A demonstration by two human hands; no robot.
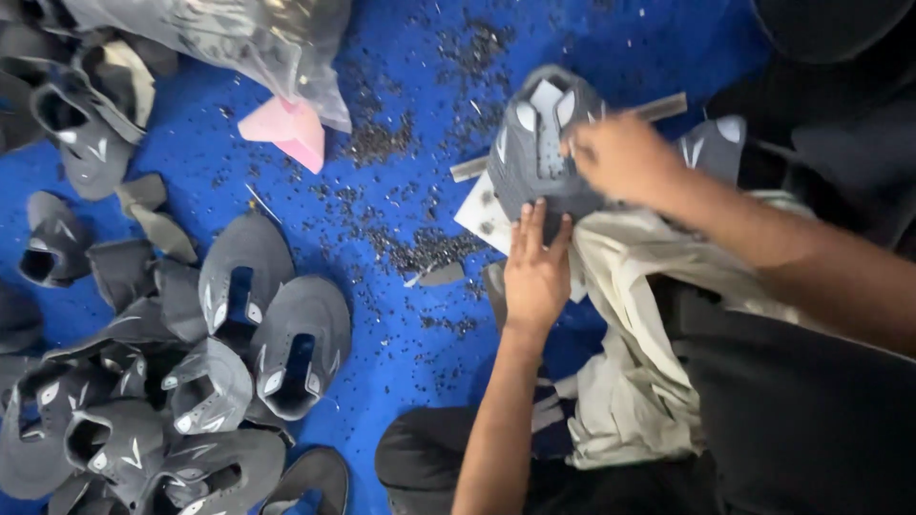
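A grey shoe upper (539,143) with pale markings lies flat on a white board (480,215) over the blue surface. My left hand (536,267) presses flat on its near edge, fingers together and extended. My right hand (620,157) rests on the upper's right side, fingers curled; it is blurred, and I cannot tell if it holds a small tool. A thin metal ruler-like bar (668,105) sticks out behind the upper. A cream cloth (639,315) lies over my lap beneath the right arm.
A heap of several grey shoe uppers (219,353) fills the lower left, with more at the upper left (86,124). A clear plastic bag (248,38) and a pink block (286,129) lie at the top. Dark punched scraps (420,248) litter the blue surface.
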